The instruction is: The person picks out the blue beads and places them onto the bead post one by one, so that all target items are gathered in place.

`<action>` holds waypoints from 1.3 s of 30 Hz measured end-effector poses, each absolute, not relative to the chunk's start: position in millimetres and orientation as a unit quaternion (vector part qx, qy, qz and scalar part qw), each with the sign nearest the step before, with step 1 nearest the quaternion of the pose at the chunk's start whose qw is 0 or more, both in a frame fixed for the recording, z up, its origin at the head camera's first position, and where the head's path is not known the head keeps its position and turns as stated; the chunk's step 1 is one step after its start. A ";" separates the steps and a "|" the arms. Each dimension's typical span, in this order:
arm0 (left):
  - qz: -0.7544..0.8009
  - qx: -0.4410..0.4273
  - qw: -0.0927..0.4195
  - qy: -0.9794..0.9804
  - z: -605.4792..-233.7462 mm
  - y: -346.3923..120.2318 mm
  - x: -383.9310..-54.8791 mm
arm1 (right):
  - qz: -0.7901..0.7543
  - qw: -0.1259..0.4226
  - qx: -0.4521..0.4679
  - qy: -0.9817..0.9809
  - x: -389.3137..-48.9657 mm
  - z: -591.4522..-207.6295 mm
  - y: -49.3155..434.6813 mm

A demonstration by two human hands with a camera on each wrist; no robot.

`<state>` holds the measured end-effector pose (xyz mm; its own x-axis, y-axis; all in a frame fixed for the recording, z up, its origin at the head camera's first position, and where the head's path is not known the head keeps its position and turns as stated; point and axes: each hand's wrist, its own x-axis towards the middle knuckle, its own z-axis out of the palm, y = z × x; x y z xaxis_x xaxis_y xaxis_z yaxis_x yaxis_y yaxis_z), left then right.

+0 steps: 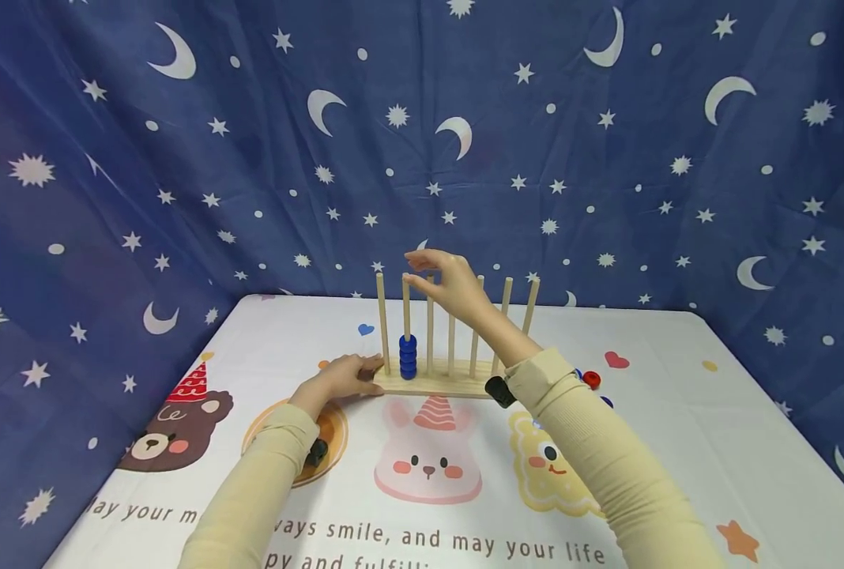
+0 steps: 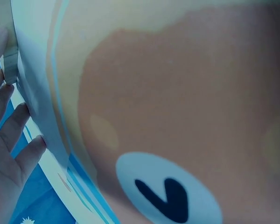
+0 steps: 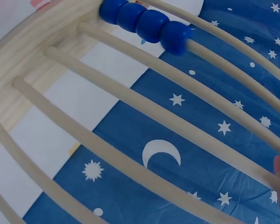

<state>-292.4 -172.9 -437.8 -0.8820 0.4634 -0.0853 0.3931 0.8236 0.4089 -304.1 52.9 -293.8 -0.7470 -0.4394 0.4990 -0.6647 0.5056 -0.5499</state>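
A wooden bead rack (image 1: 432, 385) with several upright pegs stands on the table. Several blue beads (image 1: 408, 358) are stacked at the bottom of its second peg from the left; the right wrist view shows these blue beads (image 3: 151, 25) up close. My left hand (image 1: 340, 378) holds the left end of the rack's base, thumb in front and fingers behind. In the left wrist view, the fingers (image 2: 14, 126) lie spread beside the wood. Above, my right hand (image 1: 454, 284) is at the top of the second peg, thumb and fingers apart, no bead visible between them.
Loose beads, among them a red bead (image 1: 591, 380) and a blue bead (image 1: 607, 401), lie right of the rack, partly hidden behind the right sleeve (image 1: 593, 427). A printed white cloth (image 1: 308, 545) covers the table. A blue star-patterned curtain (image 1: 422, 197) hangs behind.
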 end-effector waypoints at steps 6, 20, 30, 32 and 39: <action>0.200 0.226 0.095 0.949 -440.5 -172.4 -289.3 | 0.382 0.200 0.341 -0.835 -300.1 -301.7 58.2; 0.203 0.234 0.095 0.946 -437.3 -172.6 -291.7 | 0.392 0.260 0.345 -0.812 -275.5 -297.8 92.9; 0.207 0.228 0.096 0.946 -434.1 -171.3 -290.3 | 0.421 0.302 0.316 -0.794 -258.9 -287.3 115.7; 0.202 0.234 0.095 0.946 -434.0 -170.6 -290.1 | 0.425 0.301 0.306 -0.797 -255.7 -287.4 123.0; 0.196 0.240 0.087 0.947 -432.4 -169.7 -291.8 | 0.434 0.302 0.273 -0.804 -255.1 -299.7 164.5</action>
